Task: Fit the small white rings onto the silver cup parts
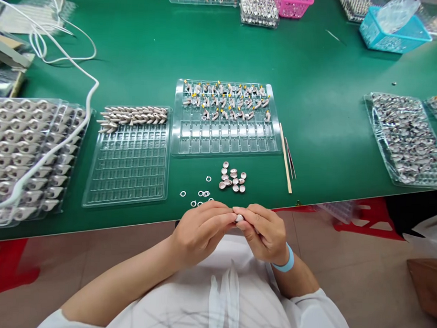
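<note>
Just in front of the table's near edge, my left hand (205,228) and my right hand (264,230) meet at the fingertips. Both are closed on one small silvery round cap (239,218), mostly covered by the fingers. Beyond them on the green table lies a cluster of similar small round metal caps (235,181). Several thin white rings (182,194) are scattered to the left of it, some partly behind my left hand. Further back, a clear tray (226,145) carries rows of small metal parts with yellow tips; its front rows of slots are bare.
Left stand a half-filled clear tray (128,175) and stacked trays of metal shells (25,147), crossed by a white cable (94,90). A wooden stick (285,159) and tweezers (290,158) lie right. Further off are a filled tray (407,137), a blue basket (384,41) and a pink basket (294,6).
</note>
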Demonstrator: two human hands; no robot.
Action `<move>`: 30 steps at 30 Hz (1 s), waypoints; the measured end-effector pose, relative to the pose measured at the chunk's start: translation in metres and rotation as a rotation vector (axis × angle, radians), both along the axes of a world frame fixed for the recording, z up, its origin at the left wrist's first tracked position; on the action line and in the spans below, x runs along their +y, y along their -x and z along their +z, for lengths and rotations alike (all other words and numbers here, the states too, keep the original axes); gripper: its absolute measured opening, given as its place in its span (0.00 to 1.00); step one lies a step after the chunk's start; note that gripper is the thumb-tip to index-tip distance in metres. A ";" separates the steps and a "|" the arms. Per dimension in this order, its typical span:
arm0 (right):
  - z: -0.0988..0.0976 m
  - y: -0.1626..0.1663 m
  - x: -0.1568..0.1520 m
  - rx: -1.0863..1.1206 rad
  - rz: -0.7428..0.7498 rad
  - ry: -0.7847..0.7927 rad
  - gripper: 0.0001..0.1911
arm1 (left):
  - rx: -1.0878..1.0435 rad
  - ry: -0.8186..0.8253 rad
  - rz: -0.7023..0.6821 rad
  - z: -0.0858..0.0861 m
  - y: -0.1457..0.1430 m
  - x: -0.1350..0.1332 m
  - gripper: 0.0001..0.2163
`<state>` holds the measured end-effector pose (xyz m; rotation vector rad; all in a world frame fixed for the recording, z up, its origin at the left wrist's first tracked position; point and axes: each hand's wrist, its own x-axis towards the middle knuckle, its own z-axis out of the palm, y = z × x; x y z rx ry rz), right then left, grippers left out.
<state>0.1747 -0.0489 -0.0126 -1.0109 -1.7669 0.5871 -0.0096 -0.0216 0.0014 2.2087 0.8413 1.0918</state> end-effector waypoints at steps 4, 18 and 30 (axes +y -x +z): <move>0.000 -0.001 0.001 -0.082 0.002 -0.010 0.17 | 0.073 -0.080 0.036 -0.003 0.001 0.000 0.08; 0.005 -0.001 0.000 -0.098 0.047 0.032 0.19 | 0.081 -0.173 -0.015 0.001 0.001 0.004 0.16; 0.008 0.002 -0.002 -0.103 0.017 0.050 0.16 | 0.106 -0.295 -0.040 -0.008 0.003 0.007 0.18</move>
